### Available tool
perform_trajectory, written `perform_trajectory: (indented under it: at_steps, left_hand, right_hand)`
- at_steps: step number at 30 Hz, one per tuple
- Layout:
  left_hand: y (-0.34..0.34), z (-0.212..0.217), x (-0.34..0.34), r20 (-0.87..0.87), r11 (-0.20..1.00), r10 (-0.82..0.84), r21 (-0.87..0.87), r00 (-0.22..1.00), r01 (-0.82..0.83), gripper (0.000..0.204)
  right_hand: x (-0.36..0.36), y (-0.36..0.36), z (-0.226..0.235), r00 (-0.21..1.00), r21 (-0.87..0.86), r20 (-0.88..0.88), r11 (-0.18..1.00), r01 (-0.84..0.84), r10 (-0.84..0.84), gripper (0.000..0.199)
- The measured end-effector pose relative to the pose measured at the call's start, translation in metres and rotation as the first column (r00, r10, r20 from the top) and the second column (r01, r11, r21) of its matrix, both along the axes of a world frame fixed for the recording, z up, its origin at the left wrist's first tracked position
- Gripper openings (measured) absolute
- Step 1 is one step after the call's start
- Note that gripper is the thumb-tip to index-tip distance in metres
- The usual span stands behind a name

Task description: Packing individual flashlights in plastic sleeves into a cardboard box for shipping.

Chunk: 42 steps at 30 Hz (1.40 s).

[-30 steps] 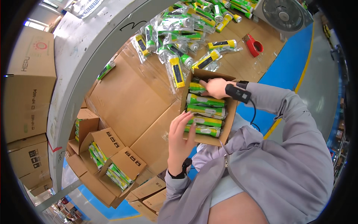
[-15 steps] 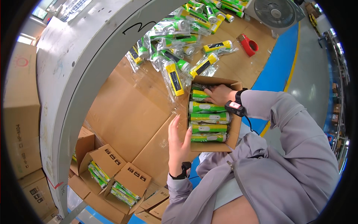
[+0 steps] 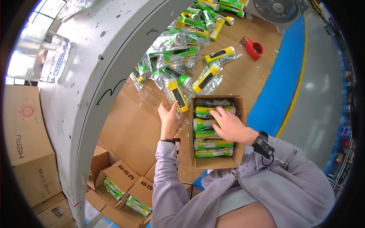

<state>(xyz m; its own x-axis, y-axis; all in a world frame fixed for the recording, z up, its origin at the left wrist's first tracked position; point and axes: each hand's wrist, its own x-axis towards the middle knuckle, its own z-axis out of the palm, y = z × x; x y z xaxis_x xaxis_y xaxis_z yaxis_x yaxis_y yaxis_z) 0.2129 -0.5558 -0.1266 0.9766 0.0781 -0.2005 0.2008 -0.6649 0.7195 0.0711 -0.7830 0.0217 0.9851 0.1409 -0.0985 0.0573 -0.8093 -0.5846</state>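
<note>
An open cardboard box (image 3: 216, 164) stands before me, with several green and yellow flashlights (image 3: 213, 144) in clear bags lying in a row inside it. Over them is my right hand (image 3: 235, 128), fingers stretched out and their tips against the flashlights toward the box's far end. Left of the box, my left hand (image 3: 167, 118) has thumb and fingers apart and holds nothing. Its fingertips are beside the lower end of a bagged yellow flashlight (image 3: 176, 94) with a dark panel; whether they touch is unclear. Beyond lies a heap of bagged flashlights (image 3: 186, 52).
Cardboard (image 3: 125, 119) covers the work surface. A red tape dispenser (image 3: 252, 48) and a fan (image 3: 279, 9) are at the far right. A grey curved frame (image 3: 89, 114) rises on the left. Below left, open cartons (image 3: 121, 171) hold more flashlights; closed cartons (image 3: 28, 129) are stacked at far left.
My left hand has left the box's side and moved farther out to the bagged yellow flashlight. My right hand has drawn back from inside the box's far end. The view has shifted.
</note>
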Motion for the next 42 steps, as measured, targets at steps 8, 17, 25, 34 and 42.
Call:
perform_trajectory:
  at_steps: [8, 17, 25, 34, 42]
  left_hand:
    - [-0.045, 0.002, 0.033, -0.147, 0.879, -0.080, -0.477, 0.986, 0.000, 0.056]
    - [-0.038, 0.079, 0.006, 0.096, 0.752, 0.099, -0.659, 0.990, -0.011, 0.046]
    - [-0.016, 0.223, -0.112, 0.225, 0.484, 0.124, -0.864, 0.966, 0.139, 0.077]
    - [-0.033, 0.224, -0.189, 0.173, 0.542, 0.018, -0.830, 0.985, 0.136, 0.074]
    - [-0.069, 0.206, -0.197, -0.020, 0.506, 0.105, -0.860, 0.994, -0.071, 0.062]
  right_hand:
    - [-0.042, -0.015, 0.045, 0.972, 0.418, -0.195, 0.886, 0.202, -0.130, 0.030]
    - [-0.020, -0.017, 0.064, 0.977, 0.488, 0.028, 0.856, 0.173, -0.213, 0.021]
    - [-0.007, 0.017, 0.101, 0.996, 0.722, 0.069, 0.687, -0.084, 0.049, 0.075]
    - [-0.037, 0.006, 0.090, 0.821, 0.727, -0.260, 0.663, -0.180, 0.508, 0.074]
    - [-0.052, -0.002, 0.086, 0.928, 0.513, -0.187, 0.837, -0.187, 0.322, 0.078]
